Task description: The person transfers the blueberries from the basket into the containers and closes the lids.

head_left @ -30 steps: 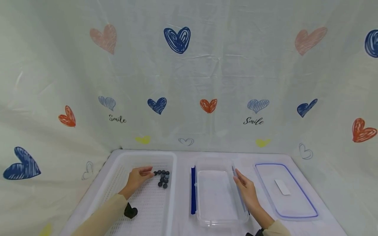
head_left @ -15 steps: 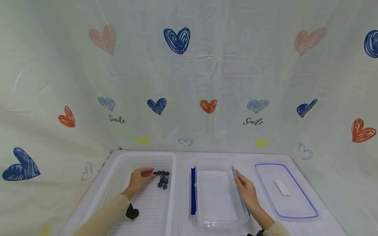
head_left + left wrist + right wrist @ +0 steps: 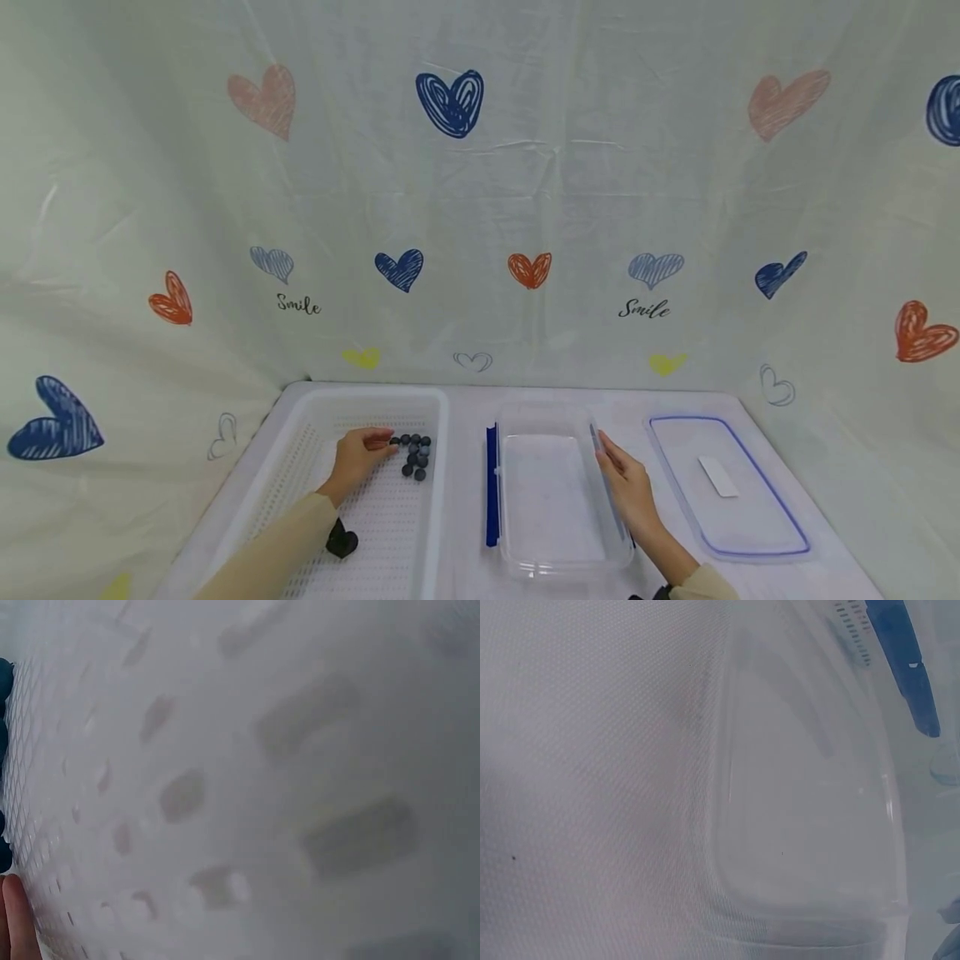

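**Pale Sleeves, Dark Wrist Mounts**

Two bare hands are seen from the head view, the left hand point(image 3: 358, 460) and the right hand point(image 3: 627, 487), and no gloves, rings or bracelets can be made out on either. Each forearm is covered by a long sleeve in a pale beige, almost cream cloth, plain and unprinted; the left sleeve point(image 3: 268, 552) is shown along most of the forearm, while only the cuff of the right sleeve point(image 3: 701, 582) is caught at the bottom edge. A small black device point(image 3: 341, 542) is seen under the left wrist. A dark scrap point(image 3: 651, 593) is glimpsed beside the right cuff, too cropped to be identified. In the left wrist view, only a fingertip point(image 3: 16, 919) is shown.
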`<action>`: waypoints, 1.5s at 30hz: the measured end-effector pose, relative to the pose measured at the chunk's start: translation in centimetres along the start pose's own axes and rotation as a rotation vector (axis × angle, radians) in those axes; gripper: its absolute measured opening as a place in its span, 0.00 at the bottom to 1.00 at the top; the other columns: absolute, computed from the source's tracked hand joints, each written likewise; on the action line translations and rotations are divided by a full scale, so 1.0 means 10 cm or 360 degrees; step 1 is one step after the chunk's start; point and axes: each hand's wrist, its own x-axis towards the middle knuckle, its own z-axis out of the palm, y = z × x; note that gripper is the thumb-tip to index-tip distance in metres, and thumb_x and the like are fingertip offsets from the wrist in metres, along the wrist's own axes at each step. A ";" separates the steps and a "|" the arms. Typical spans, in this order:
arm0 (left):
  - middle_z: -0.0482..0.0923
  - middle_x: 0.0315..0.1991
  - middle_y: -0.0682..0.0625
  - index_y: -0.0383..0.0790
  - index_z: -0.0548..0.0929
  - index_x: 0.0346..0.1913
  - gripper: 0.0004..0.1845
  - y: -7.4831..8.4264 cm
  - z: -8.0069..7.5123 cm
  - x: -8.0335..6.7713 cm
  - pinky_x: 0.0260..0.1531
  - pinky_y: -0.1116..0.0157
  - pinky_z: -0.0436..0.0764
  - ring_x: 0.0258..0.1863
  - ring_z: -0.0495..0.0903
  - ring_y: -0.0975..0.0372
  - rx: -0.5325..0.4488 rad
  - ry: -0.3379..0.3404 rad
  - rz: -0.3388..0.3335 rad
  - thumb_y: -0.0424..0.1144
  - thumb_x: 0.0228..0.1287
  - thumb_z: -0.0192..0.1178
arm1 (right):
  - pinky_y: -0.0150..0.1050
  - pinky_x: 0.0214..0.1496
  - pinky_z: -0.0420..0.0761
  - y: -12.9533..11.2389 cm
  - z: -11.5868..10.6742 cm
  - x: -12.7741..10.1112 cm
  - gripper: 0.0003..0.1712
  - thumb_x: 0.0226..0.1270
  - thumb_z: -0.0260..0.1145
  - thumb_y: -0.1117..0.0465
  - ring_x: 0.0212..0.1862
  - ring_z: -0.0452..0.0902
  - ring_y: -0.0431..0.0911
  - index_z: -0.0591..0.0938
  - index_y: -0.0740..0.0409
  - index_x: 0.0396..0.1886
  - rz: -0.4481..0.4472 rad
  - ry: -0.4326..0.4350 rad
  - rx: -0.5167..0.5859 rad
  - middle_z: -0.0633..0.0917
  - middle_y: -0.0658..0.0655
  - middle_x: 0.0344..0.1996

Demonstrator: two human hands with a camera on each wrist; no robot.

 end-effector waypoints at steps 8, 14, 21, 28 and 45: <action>0.86 0.42 0.38 0.28 0.87 0.45 0.14 -0.01 0.04 0.01 0.45 0.56 0.84 0.42 0.85 0.49 -0.0010 0.0003 0.0008 0.25 0.55 0.72 | 0.15 0.53 0.64 0.03 -0.01 -0.01 0.28 0.79 0.57 0.58 0.68 0.65 0.55 0.66 0.67 0.72 0.0020 -0.0034 0.0010 0.69 0.64 0.69; 0.86 0.39 0.41 0.30 0.88 0.43 0.12 0.02 0.05 0.03 0.43 0.58 0.84 0.39 0.85 0.53 -0.0001 0.0014 0.0013 0.25 0.55 0.72 | 0.15 0.53 0.64 0.02 -0.01 0.01 0.28 0.79 0.57 0.57 0.68 0.66 0.55 0.67 0.66 0.72 0.0016 -0.0031 -0.0005 0.69 0.65 0.68; 0.86 0.38 0.43 0.30 0.88 0.42 0.11 0.03 0.02 0.03 0.43 0.57 0.84 0.38 0.84 0.54 0.0032 0.0012 0.0012 0.26 0.55 0.72 | 0.15 0.53 0.64 -0.01 -0.01 -0.01 0.28 0.79 0.57 0.57 0.68 0.67 0.56 0.69 0.67 0.71 -0.0006 -0.0015 -0.0029 0.71 0.66 0.67; 0.86 0.39 0.43 0.32 0.88 0.43 0.11 0.02 -0.03 0.04 0.44 0.55 0.84 0.39 0.85 0.53 0.0092 0.0008 0.0020 0.28 0.56 0.72 | 0.19 0.55 0.66 -0.01 -0.02 -0.01 0.28 0.79 0.57 0.57 0.68 0.67 0.57 0.69 0.67 0.71 -0.0002 -0.0014 -0.0048 0.71 0.66 0.67; 0.86 0.41 0.40 0.30 0.88 0.44 0.12 0.17 -0.15 0.02 0.42 0.57 0.85 0.39 0.86 0.50 0.0023 0.0002 0.0031 0.29 0.56 0.73 | 0.40 0.63 0.70 -0.01 -0.01 0.00 0.28 0.79 0.57 0.56 0.68 0.67 0.55 0.69 0.65 0.71 0.0034 -0.0002 -0.0114 0.71 0.64 0.68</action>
